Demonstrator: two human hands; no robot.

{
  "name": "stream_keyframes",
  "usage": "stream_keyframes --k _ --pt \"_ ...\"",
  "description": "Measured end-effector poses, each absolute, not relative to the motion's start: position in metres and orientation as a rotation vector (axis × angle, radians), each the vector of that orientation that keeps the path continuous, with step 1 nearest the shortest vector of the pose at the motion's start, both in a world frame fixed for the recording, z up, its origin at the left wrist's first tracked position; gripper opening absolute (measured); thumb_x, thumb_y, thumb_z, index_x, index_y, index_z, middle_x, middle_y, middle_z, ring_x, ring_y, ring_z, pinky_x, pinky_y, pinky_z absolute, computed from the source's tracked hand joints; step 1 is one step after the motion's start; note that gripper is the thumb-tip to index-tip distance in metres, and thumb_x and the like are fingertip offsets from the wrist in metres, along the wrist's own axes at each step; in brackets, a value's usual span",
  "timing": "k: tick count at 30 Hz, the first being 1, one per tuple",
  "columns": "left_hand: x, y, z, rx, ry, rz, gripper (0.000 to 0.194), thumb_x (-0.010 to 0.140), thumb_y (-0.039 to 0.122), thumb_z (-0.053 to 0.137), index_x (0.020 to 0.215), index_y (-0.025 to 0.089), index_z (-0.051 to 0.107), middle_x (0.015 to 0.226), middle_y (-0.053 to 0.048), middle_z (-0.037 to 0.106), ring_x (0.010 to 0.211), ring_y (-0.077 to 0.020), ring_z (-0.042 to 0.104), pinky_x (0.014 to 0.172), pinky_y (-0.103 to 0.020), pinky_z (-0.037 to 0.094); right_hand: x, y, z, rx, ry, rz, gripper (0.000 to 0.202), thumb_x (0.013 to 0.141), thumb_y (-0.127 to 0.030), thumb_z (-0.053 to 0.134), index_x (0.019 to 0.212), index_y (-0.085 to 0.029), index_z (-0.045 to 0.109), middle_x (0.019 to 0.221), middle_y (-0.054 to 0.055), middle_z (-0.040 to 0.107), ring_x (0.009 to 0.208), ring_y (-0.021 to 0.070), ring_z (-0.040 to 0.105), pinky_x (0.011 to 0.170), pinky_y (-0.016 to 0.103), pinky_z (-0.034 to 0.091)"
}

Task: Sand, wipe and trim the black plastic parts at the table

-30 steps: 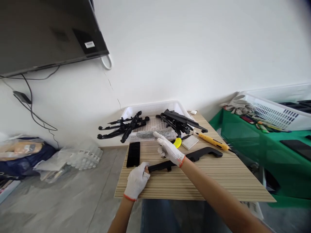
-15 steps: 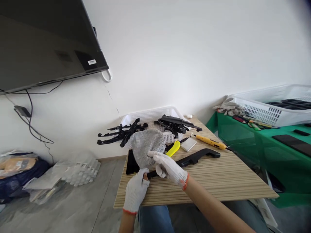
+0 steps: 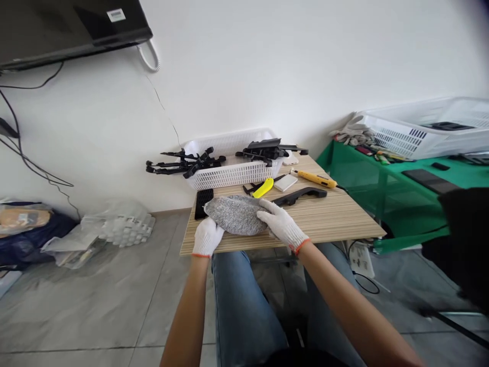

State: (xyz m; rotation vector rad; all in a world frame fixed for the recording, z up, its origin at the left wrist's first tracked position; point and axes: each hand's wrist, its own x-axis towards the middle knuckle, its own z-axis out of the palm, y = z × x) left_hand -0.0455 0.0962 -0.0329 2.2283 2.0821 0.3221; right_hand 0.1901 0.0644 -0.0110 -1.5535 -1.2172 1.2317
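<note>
A fuzzy grey cloth [image 3: 239, 216] is held just above the front of the table, spread between my gloved hands. My left hand [image 3: 208, 235] is closed on its lower left edge. On the right side, my right hand [image 3: 280, 223] grips the cloth, its fingers over the top and the thumb mostly hidden. Behind the cloth lies a long black plastic handle part [image 3: 305, 193], its left end covered. A yellow-handled cutter [image 3: 263, 188] and a white square block [image 3: 286, 182] lie farther back. Left of the cloth is a flat black object [image 3: 203, 203].
A white basket [image 3: 229, 177] with black plastic parts [image 3: 191, 162] stands at the table's back. A yellow pen-like tool [image 3: 315, 178] with a cord lies at right. Beyond is a green-covered table [image 3: 351, 173] with another white basket [image 3: 397, 140]. A black object [image 3: 466, 239] stands at far right.
The cloth has gone from raised and upright to lower and flatter. My right hand has shifted from the cloth's middle to its right edge. The view has tilted downward.
</note>
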Motion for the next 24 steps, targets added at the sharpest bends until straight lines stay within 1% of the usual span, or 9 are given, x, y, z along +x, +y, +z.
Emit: stream_keyframes --k 3,6,8,10,13,16,18,22,24 --pt "-0.041 0.096 -0.027 2.239 2.073 0.28 0.032 0.097 0.029 0.046 0.114 0.014 0.068 0.111 -0.016 0.074 0.106 -0.0265 0.069 0.085 -0.03 0.049 0.199 0.059 -0.013 -1.747 -1.342 0.98 0.061 0.085 -0.042 0.065 0.143 -0.029 0.056 0.127 0.008 0.065 0.088 0.0227 0.067 0.071 0.033 0.054" --pt "-0.031 0.1 -0.014 2.264 2.008 0.28 0.032 0.098 0.03 0.043 0.114 0.014 0.066 0.109 -0.015 0.074 0.104 -0.0263 0.068 0.083 -0.03 0.048 0.192 0.044 0.005 -1.994 -1.375 0.653 0.064 0.089 -0.054 0.062 0.146 -0.026 0.053 0.125 0.014 0.065 0.107 0.0318 0.064 0.09 0.043 0.05" --pt "-0.021 0.103 -0.005 2.237 1.983 0.303 0.03 0.096 0.026 0.043 0.101 0.012 0.069 0.1 -0.018 0.074 0.095 -0.0283 0.07 0.077 -0.032 0.049 0.173 0.033 0.022 -2.046 -1.364 0.541 0.07 0.09 -0.052 0.062 0.151 -0.021 0.045 0.13 0.018 0.061 0.107 0.0312 0.065 0.09 0.042 0.049" --pt "-0.013 0.102 0.001 2.162 2.012 0.367 0.029 0.094 0.019 0.04 0.093 0.011 0.069 0.092 -0.02 0.073 0.088 -0.0306 0.07 0.074 -0.035 0.049 0.147 0.023 0.029 -2.018 -1.462 0.459 0.075 0.09 -0.045 0.063 0.156 -0.021 0.037 0.148 0.02 0.046 0.105 0.0277 0.066 0.089 0.04 0.05" --pt "-0.005 0.089 -0.001 2.097 1.972 0.435 0.021 0.091 0.017 0.048 0.091 0.014 0.069 0.099 -0.017 0.074 0.097 -0.0282 0.069 0.08 -0.032 0.048 0.121 0.011 0.022 -2.204 -1.329 0.366 0.088 0.08 -0.052 0.071 0.157 -0.037 0.033 0.163 0.02 0.017 0.092 0.0292 0.069 0.075 0.046 0.054" --pt "-0.012 0.087 -0.012 2.031 2.0 0.471 0.021 0.094 0.026 0.051 0.103 0.02 0.07 0.105 -0.01 0.075 0.101 -0.0222 0.07 0.082 -0.027 0.048 0.122 0.022 0.003 -1.975 -1.376 -0.031 0.058 0.092 -0.048 0.057 0.148 -0.032 0.051 0.157 0.011 0.036 0.123 0.0321 0.056 0.093 0.045 0.051" --pt "-0.025 0.09 -0.02 1.984 2.05 0.48 0.026 0.097 0.027 0.047 0.111 0.02 0.068 0.109 -0.011 0.075 0.102 -0.0224 0.07 0.083 -0.028 0.049 0.128 0.041 -0.014 -1.905 -1.555 -0.045 0.043 0.095 -0.045 0.054 0.134 -0.029 0.066 0.149 0.01 0.05 0.129 0.0339 0.049 0.103 0.049 0.045" --pt "-0.042 0.085 -0.026 1.992 2.035 0.578 0.036 0.102 0.022 0.036 0.122 0.019 0.066 0.12 -0.011 0.073 0.113 -0.0208 0.067 0.09 -0.027 0.049 0.147 0.065 -0.043 -1.738 -1.943 -0.004 0.039 0.096 -0.042 0.054 0.13 -0.028 0.068 0.141 0.005 0.06 0.135 0.032 0.042 0.113 0.052 0.033" --pt "-0.043 0.081 -0.029 2.017 2.016 0.651 0.038 0.101 0.019 0.037 0.126 0.017 0.065 0.123 -0.013 0.072 0.115 -0.0213 0.067 0.094 -0.028 0.049 0.153 0.071 -0.053 -1.67 -1.988 -0.03 0.036 0.098 -0.037 0.049 0.127 -0.028 0.069 0.136 0.004 0.064 0.131 0.0283 0.048 0.112 0.048 0.036"
